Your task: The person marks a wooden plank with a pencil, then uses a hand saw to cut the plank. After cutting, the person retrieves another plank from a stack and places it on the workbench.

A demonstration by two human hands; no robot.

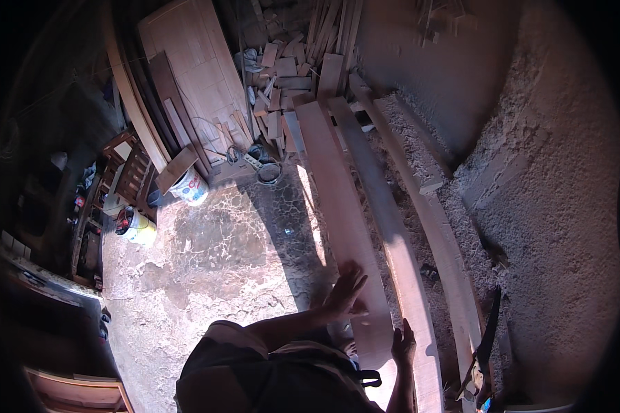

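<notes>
A long, wide reddish wooden board (337, 193) runs away from me just right of centre. My left hand (344, 292) is over its near part, fingers spread, holding nothing; whether the palm presses on the wood cannot be made out. To its right lies a second long plank (410, 275), partly in sunlight. My right hand (404, 342) is at the left edge of that plank, its fingers stretched out and pointing away from me. Shadow hides part of both hands.
Another long plank (448, 261) lies farther right, beside wood shavings and a rough wall (565, 206). A dark-bladed handsaw (489, 330) rests near it. Wood offcuts (286, 69) are heaped at the back. Buckets (189, 189), a leaning door panel (193, 55) and cracked floor (213, 234) are left.
</notes>
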